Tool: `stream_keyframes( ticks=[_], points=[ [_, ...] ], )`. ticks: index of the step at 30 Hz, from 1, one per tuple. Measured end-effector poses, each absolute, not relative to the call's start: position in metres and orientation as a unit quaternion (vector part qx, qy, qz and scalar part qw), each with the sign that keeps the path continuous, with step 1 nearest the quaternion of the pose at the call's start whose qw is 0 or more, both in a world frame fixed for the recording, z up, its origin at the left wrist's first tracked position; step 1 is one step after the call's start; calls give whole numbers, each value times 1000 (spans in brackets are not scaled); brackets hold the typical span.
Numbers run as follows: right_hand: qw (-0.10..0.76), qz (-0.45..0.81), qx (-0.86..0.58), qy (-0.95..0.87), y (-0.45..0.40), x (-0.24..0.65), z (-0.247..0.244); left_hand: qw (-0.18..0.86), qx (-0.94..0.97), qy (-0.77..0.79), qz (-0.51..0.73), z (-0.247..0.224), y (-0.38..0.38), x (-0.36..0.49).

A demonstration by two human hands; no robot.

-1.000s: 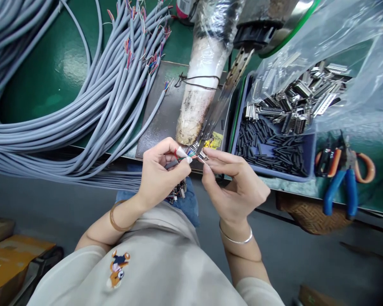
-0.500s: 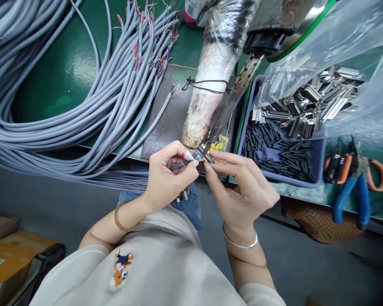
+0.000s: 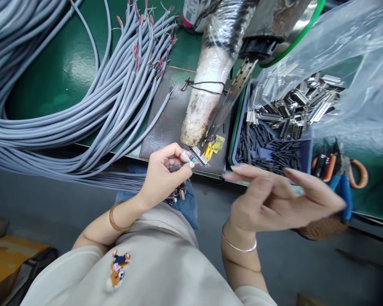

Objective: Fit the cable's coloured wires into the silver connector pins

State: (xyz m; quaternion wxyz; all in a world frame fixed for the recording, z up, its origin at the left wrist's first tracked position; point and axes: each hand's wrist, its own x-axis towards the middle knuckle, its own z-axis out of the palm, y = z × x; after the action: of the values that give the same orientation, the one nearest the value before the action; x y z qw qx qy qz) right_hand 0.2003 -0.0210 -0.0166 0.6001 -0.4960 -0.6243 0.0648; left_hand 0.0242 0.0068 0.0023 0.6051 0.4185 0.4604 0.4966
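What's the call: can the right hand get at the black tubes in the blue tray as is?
Probably yes. The right hand, blurred but seemingly open, is by the near edge of the blue tray; the black tubes lie uncovered just beyond. The clear bag sits farther back.

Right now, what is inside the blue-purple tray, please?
The tray holds short black pieces; metal connectors are heaped at its far side. These and a clear plastic bag cover what lies beneath. The right hand hides part of the near edge.
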Motion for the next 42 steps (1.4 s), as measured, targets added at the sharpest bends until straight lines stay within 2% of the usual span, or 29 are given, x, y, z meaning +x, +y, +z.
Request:
stream_keyframes(
  ticks=[3, 6, 18, 30, 42],
  points=[
    [548, -4, -508, -665, -27, 192, -16, 623, 413, 451, 488, 4, 6, 22],
    [504, 26, -499, -705, -31, 184, -17, 630, 417, 438, 486, 4, 6, 20],
    [496, 48, -497, -710, -24, 179, -14, 591, 446, 419, 526, 4, 11, 24],
    [502, 59, -495, -707, -18, 180, -16, 596, 452, 412, 521, 1, 15, 23],
    [486, 9, -498, -718, -17, 179, -10, 560, 469, 432, 529, 8, 15, 25]
  ],
)
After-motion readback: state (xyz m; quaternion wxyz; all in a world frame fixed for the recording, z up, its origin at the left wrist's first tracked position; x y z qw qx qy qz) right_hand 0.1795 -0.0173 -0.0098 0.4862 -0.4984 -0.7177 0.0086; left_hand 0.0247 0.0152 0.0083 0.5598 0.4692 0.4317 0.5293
